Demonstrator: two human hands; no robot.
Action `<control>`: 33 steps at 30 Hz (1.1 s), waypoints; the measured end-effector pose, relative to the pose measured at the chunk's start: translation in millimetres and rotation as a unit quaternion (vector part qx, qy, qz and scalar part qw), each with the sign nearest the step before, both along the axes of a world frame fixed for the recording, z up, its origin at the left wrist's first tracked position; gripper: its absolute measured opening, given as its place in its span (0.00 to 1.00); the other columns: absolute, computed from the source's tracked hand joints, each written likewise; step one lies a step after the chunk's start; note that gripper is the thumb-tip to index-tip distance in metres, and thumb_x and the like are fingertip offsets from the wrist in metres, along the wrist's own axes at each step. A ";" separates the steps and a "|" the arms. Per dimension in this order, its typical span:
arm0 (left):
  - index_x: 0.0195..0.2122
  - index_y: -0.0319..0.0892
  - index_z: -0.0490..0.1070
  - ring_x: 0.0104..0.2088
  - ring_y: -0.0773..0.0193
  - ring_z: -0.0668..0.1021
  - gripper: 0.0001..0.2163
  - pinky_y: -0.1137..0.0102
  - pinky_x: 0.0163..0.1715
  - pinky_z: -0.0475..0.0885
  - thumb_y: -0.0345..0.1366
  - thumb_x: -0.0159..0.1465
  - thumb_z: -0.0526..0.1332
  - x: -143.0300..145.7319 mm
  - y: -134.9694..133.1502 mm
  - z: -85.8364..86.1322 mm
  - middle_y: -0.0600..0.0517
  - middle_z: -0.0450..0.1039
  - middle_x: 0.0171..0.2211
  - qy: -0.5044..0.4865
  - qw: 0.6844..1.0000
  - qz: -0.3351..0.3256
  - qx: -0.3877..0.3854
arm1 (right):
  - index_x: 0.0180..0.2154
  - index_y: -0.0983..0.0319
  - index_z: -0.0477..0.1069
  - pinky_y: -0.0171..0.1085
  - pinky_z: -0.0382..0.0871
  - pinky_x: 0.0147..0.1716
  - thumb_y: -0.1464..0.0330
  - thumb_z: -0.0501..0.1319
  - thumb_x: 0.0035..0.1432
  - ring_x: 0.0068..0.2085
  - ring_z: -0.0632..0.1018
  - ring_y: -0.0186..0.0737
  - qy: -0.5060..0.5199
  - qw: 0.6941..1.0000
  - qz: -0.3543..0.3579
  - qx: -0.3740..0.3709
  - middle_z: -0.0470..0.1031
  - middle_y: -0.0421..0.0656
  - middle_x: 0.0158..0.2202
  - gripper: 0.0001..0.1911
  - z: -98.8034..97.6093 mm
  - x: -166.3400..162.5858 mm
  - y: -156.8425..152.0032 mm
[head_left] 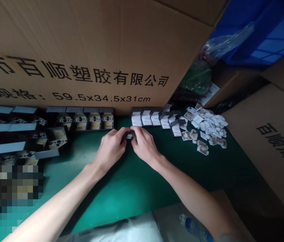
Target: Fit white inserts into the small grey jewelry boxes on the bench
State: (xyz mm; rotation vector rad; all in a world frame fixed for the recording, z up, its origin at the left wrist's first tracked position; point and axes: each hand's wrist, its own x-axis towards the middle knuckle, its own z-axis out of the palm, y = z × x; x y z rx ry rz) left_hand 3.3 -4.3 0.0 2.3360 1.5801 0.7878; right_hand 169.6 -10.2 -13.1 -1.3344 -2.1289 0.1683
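My left hand and my right hand meet over the middle of the green table. Between them they grip a small black box, which my fingers largely cover; a pale patch shows on it. Just beyond my right hand stands a row of open black boxes with white inserts. Past my left hand is a row of open black boxes with cream insides. A heap of loose white inserts lies to the right, some of them turned over.
A large printed cardboard box walls off the back of the table. More open black boxes are lined up at left. Another carton borders the right side. A plastic bottle lies near my right forearm.
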 end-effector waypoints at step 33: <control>0.62 0.41 0.73 0.51 0.49 0.83 0.22 0.62 0.48 0.79 0.35 0.70 0.53 -5.8 -0.2 -6.7 0.42 0.79 0.56 -0.018 0.998 -0.047 0.041 | 0.58 0.64 0.69 0.44 0.80 0.48 0.75 0.54 0.66 0.48 0.84 0.48 -0.009 0.999 -0.020 0.038 0.82 0.51 0.51 0.20 0.8 2.3 1.5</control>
